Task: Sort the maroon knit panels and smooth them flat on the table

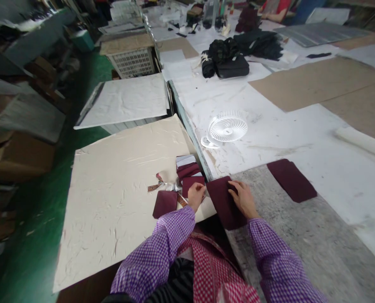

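My right hand (243, 198) lies flat on a maroon fabric piece (223, 206) at the near edge of the grey table (301, 240), fingers spread over it. My left hand (196, 196) is curled at that piece's left edge, beside a small stack of maroon pieces (189, 172); whether it grips anything I cannot tell. A single maroon piece (164, 203) rests on the cream sheet (118, 198) to the left. Another maroon piece (291, 179) lies apart on the table to the right.
A white desk fan (227, 127) lies on the white table surface. Black garments (234, 57) are piled farther back. A white crate (133, 62) and cardboard boxes (17, 155) stand left over green floor. Another person in red (277, 10) sits at the far end.
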Demonstrator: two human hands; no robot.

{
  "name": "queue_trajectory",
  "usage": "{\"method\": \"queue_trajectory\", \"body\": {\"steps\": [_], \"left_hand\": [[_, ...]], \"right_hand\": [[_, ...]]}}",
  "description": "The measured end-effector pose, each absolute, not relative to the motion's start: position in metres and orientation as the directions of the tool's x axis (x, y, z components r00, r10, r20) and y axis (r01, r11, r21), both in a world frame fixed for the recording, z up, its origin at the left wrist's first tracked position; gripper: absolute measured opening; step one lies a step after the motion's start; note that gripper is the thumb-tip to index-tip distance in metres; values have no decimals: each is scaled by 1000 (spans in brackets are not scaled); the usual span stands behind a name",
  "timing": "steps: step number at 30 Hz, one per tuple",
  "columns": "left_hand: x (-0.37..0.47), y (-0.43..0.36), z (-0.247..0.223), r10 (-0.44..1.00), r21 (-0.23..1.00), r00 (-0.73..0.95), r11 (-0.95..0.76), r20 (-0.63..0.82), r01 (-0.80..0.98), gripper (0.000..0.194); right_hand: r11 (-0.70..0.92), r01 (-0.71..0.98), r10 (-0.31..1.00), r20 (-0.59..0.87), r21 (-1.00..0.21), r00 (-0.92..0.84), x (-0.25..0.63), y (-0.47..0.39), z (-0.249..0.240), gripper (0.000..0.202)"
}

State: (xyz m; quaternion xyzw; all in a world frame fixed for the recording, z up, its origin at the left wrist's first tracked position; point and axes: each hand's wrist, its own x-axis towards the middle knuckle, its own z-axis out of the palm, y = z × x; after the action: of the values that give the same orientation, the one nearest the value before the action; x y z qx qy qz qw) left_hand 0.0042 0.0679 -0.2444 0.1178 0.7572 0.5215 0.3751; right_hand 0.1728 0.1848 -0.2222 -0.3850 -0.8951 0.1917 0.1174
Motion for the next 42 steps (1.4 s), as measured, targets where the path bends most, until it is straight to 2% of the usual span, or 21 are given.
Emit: {"method": "queue_trajectory", "body": {"steps": [4,9,18,23,28,32,36,38,40,42], "left_hand": [[15,65,-240,611,893,-710,446,-352,-59,9],[25,67,-241,589,860,-730,511,-347,4,17],[28,68,-244,608,834,-720,547,-334,75,7],[30,67,-243,663,826,-707,525,-247,205,4],[32,62,-239,769,795,-633,436,-86,421,5],[32,57,-237,839,764,-545,347,7,544,8],[30,54,-234,883,752,-466,267,61,603,13],[29,53,-232,896,756,-437,234,76,611,17],[29,51,-231,905,769,-419,213,77,602,21],[30,50,-230,903,792,-425,216,60,571,20]], "right_hand": [[664,631,685,-13,-402,-729,170,208,-218,32],[679,650,658,-110,-341,-745,159,221,-214,29],[717,624,607,-161,-311,-778,158,223,-213,3],[727,594,583,-149,-344,-799,158,224,-215,28],[730,568,557,-152,-381,-817,167,231,-218,13],[735,514,514,-131,-442,-848,174,233,-218,13],[738,490,507,-97,-464,-856,171,228,-216,46],[738,496,517,-90,-457,-852,166,228,-215,54],[734,507,523,-99,-453,-846,162,231,-213,49],[722,520,524,-129,-457,-842,160,237,-212,35]]}}
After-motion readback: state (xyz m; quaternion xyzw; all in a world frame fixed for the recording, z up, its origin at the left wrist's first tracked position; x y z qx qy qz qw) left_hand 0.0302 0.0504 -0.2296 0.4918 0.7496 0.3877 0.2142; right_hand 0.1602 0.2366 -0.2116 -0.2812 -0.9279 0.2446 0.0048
